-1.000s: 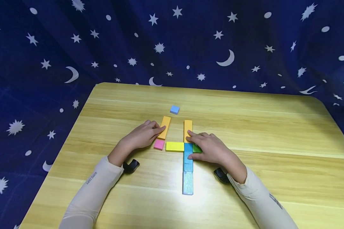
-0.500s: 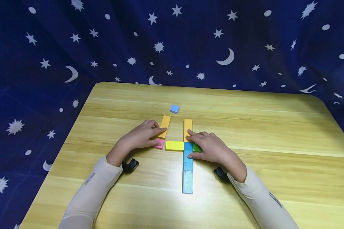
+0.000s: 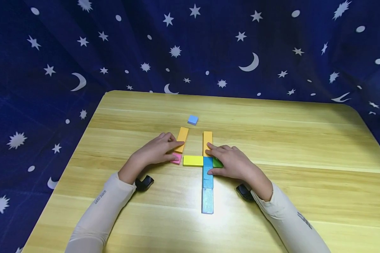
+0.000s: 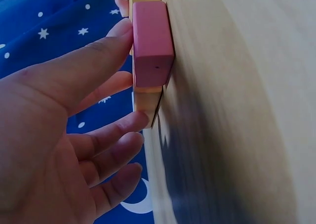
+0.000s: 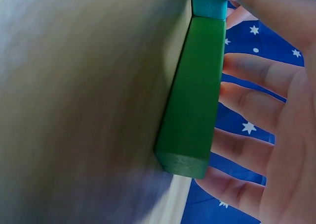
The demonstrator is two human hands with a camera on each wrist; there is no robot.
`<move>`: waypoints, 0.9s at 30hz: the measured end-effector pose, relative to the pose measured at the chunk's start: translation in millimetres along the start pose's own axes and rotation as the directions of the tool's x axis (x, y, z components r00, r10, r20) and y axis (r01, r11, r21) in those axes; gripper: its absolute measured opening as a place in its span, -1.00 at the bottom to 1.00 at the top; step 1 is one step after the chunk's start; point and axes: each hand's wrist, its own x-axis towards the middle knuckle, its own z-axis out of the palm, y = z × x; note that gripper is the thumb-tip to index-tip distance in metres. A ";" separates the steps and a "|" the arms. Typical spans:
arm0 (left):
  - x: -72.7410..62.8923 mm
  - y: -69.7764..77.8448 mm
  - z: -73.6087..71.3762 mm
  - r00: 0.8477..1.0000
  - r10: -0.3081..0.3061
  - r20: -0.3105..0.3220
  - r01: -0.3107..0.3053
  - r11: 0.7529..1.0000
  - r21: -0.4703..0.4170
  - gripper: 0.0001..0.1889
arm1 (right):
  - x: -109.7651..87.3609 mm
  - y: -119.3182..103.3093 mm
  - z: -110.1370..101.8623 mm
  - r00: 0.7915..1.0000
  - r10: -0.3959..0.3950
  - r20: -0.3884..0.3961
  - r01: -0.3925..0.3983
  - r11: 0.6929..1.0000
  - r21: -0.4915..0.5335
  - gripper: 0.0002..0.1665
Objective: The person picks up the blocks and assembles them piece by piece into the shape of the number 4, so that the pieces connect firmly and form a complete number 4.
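Observation:
My left hand (image 3: 156,149) rests its index finger on a slanted orange block (image 3: 183,133) and its thumb on a small pink block (image 4: 153,31), which sits at the orange block's near end. Its other fingers are loosely bent beside them. Fingers of my right hand (image 3: 232,163) touch an upright-running orange block (image 3: 208,137), while the thumb lies on a blue block (image 3: 208,181). Under that palm, a green block (image 5: 195,85) is partly hidden in the head view. A yellow block (image 3: 193,161) meets the small blue square (image 3: 208,161) from the left.
Another blue block (image 3: 207,201) continues the column towards the near side. Beyond the left orange block lies a light blue square block (image 3: 192,120). Everything lies flat on a wooden table (image 3: 288,140), with a star-patterned dark blue cloth (image 3: 209,45) behind it.
My left thumb has come down onto the pink block, which has shifted very slightly to the right. The right hand and the blocks under it have stayed in place.

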 end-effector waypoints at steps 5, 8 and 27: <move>-0.2 1.3 -1.7 1.000 -0.011 0.008 0.011 1.000 -0.004 -0.43 | -0.6 0.5 0.2 1.000 0.001 -0.004 -0.001 1.000 0.000 -0.20; -0.1 2.4 -2.8 1.000 -0.010 0.018 0.010 1.000 0.002 -0.43 | -0.7 0.5 0.0 1.000 -0.004 -0.004 0.004 1.000 -0.005 -0.20; -0.4 4.6 -6.6 0.998 -0.031 0.061 0.031 1.000 0.001 -0.40 | -0.2 -0.2 -0.6 1.000 0.004 0.001 -0.004 1.000 0.001 -0.19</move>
